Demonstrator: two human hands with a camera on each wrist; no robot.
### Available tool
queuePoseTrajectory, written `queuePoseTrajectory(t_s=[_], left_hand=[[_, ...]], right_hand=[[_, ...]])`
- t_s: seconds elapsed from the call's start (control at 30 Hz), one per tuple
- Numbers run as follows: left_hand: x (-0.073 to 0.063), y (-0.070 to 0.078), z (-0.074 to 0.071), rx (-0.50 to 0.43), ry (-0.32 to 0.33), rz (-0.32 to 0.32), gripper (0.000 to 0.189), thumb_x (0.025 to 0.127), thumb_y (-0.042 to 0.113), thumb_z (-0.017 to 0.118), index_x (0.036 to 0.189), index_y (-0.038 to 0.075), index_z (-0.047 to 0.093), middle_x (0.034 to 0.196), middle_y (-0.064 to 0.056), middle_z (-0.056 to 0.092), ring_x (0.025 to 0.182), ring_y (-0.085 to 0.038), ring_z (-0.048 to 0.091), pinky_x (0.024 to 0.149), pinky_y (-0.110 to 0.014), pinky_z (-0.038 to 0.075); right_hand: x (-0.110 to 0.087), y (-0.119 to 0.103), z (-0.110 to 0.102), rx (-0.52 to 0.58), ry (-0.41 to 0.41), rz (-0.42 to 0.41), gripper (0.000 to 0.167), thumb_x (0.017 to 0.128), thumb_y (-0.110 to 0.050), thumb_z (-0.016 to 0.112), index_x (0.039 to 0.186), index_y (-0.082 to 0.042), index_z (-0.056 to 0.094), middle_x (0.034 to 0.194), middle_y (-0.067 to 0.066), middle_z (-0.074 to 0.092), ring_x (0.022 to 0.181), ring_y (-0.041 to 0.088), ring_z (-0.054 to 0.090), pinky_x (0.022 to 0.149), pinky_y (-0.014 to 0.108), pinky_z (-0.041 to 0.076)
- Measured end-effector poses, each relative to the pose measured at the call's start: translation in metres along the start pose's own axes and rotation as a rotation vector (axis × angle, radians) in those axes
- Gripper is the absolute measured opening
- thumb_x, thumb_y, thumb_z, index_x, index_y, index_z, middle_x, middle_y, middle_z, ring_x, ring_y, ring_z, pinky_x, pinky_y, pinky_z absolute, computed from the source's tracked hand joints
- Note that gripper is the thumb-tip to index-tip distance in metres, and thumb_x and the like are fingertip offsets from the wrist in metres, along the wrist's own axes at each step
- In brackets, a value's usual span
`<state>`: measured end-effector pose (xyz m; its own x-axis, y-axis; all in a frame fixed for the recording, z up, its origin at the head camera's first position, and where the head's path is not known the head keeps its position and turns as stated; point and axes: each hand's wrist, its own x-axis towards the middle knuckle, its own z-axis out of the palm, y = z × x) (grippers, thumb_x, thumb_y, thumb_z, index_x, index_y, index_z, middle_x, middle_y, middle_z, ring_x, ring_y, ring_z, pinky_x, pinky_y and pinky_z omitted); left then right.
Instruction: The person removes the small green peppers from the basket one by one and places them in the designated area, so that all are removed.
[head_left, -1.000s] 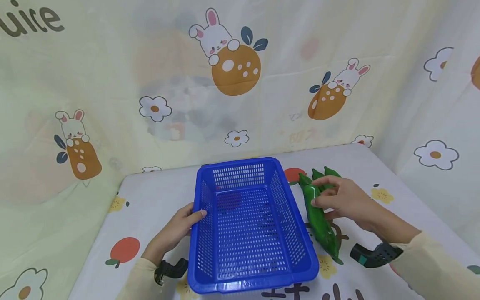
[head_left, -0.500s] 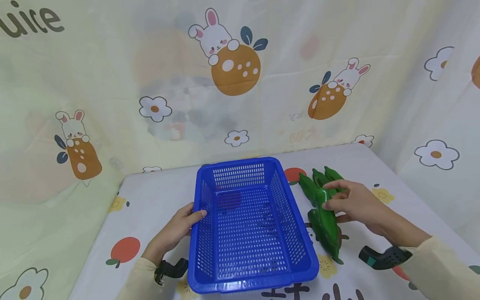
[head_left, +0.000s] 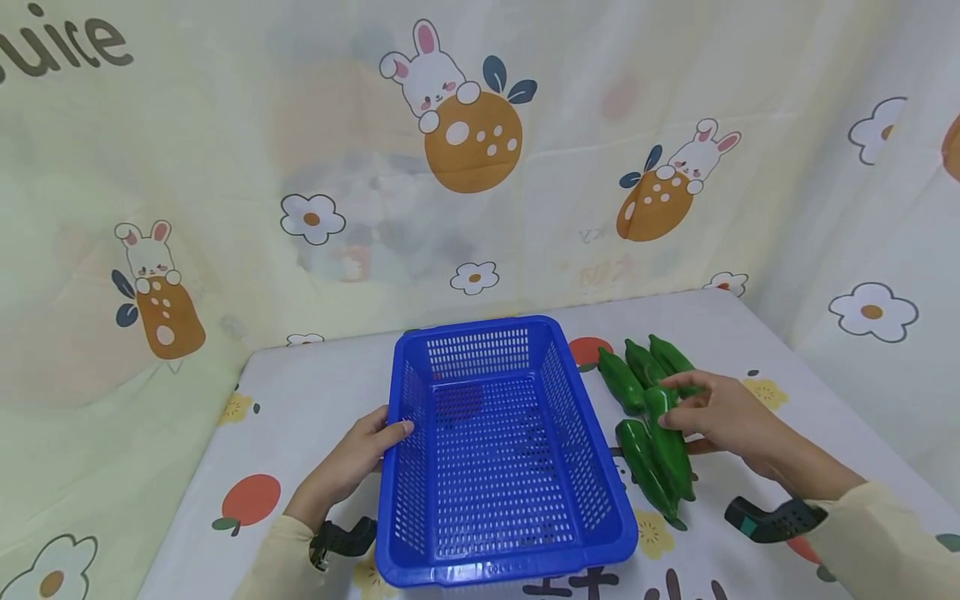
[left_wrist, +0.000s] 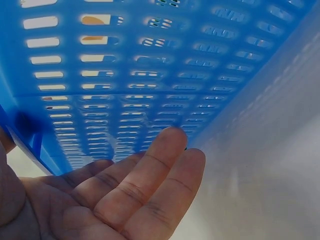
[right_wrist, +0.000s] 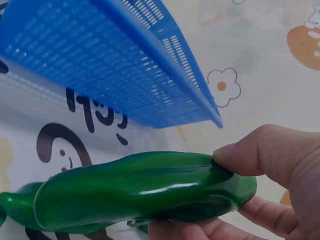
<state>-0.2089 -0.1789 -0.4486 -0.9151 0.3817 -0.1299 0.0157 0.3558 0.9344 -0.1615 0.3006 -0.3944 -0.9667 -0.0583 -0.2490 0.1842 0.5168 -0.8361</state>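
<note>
A blue plastic basket (head_left: 517, 575) with slotted walls stands on the table, nothing inside it. My left hand (head_left: 352, 458) grips its left rim, thumb over the edge; in the left wrist view the fingers (left_wrist: 150, 185) lie along the slotted outer wall. Right of the basket, my right hand (head_left: 723, 417) pinches a glossy green pepper (head_left: 669, 442) between thumb and fingers at its far end, as the right wrist view also shows the held pepper (right_wrist: 145, 187). Close beside it lies another green pepper (head_left: 643, 467).
Several more green peppers (head_left: 620, 379) lie side by side behind the held one. A printed cloth (head_left: 322, 383) covers the table. A patterned curtain (head_left: 225, 167) hangs along the back, and another stretch (head_left: 885, 233) closes off the right side.
My right hand has moved right with the pepper, drawing it off the one that it overlapped, which now shows beside it. My left hand and the basket stay put.
</note>
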Motion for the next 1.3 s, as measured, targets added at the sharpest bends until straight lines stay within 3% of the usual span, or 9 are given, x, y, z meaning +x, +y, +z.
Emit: queuePoseTrajectory(t_s=[0.5, 1.3], left_hand=[[-0.002, 0.001, -0.002, -0.009, -0.015, 0.019, 0.061, 0.109, 0.032, 0.052, 0.157, -0.001, 0.036, 0.134, -0.027, 0.065, 0.108, -0.036, 0.073, 0.090, -0.056, 0.061], [0.000, 0.000, -0.001, -0.008, -0.003, -0.004, 0.060, 0.109, 0.034, 0.052, 0.157, 0.001, 0.037, 0.133, -0.024, 0.066, 0.108, -0.033, 0.073, 0.093, -0.055, 0.060]], right_hand=[[0.005, 0.017, -0.002, -0.003, 0.009, 0.057, 0.068, 0.094, -0.012, 0.071, 0.150, 0.009, 0.038, 0.101, 0.014, 0.071, 0.087, 0.026, 0.075, 0.078, 0.048, 0.065], [0.013, 0.037, 0.001, -0.051, -0.013, 0.117, 0.067, 0.094, -0.012, 0.072, 0.149, 0.009, 0.039, 0.103, 0.016, 0.068, 0.089, 0.025, 0.074, 0.078, 0.051, 0.065]])
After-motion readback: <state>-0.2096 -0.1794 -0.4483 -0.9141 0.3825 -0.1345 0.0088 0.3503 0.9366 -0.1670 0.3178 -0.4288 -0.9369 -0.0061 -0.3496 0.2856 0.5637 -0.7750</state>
